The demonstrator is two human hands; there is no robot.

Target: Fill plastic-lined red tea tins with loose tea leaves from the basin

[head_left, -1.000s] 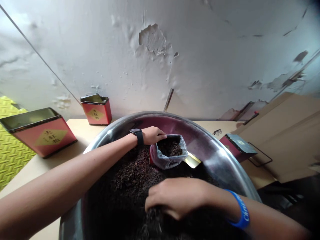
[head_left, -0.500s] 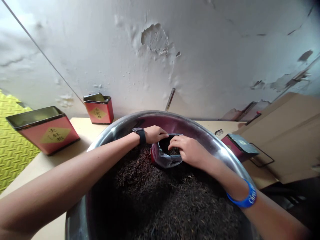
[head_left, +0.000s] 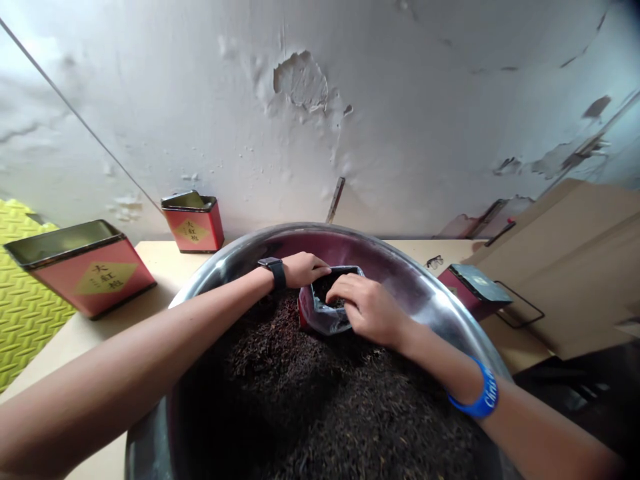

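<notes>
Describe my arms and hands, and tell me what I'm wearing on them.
Both arms are bare, with no sleeves or gloves. The left hand has a black strap watch at the wrist. The right hand has a blue wristband with white lettering.

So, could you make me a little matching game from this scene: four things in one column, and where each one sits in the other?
Things:
1. Black smartwatch
2. Blue wristband
3. Clear plastic bag
4. Red tin

Places:
A. On the right wrist
B. Standing on the table, near the wall
C. On the left wrist
D. Resting on the tea inside the steel basin

Pairs: 1-C, 2-A, 3-D, 4-B
</notes>
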